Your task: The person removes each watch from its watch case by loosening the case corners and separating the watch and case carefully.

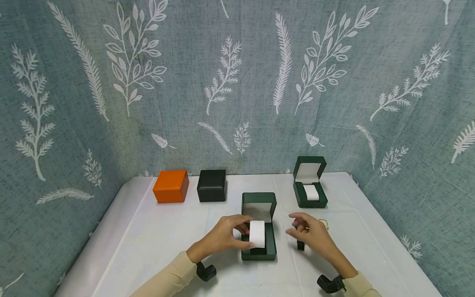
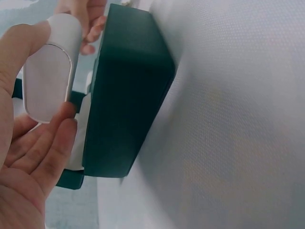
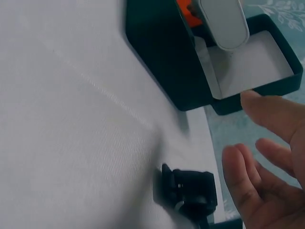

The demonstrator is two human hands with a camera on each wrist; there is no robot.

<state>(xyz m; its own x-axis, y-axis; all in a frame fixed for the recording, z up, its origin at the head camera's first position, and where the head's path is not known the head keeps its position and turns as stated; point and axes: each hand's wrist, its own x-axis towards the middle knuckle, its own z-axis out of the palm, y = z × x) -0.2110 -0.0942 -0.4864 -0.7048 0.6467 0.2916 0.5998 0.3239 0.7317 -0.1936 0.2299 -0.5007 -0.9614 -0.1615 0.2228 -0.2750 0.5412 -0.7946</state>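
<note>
My left hand (image 1: 224, 233) pinches a white watch cushion (image 1: 257, 234) between thumb and fingers. The cushion, rounded at its end in the left wrist view, is lifted over the base of an open green watch box (image 1: 271, 247). Its lid stands up at the back, with a pale lining. To the right of that box, my right hand (image 1: 313, 235) hovers with thumb and fingers apart, holding nothing. Below its fingers lies a black strap-like item (image 1: 300, 244), seen as a black watch-like thing (image 3: 193, 188) on the cloth in the right wrist view.
A second open green box (image 1: 322, 201) with a white cushion (image 1: 311, 192) stands at the back right. An orange box (image 1: 170, 186) and a black box (image 1: 212, 185) sit closed at the back left. A gold-rimmed item (image 1: 324, 223) shows behind my right hand. Patterned curtains surround the white-covered table.
</note>
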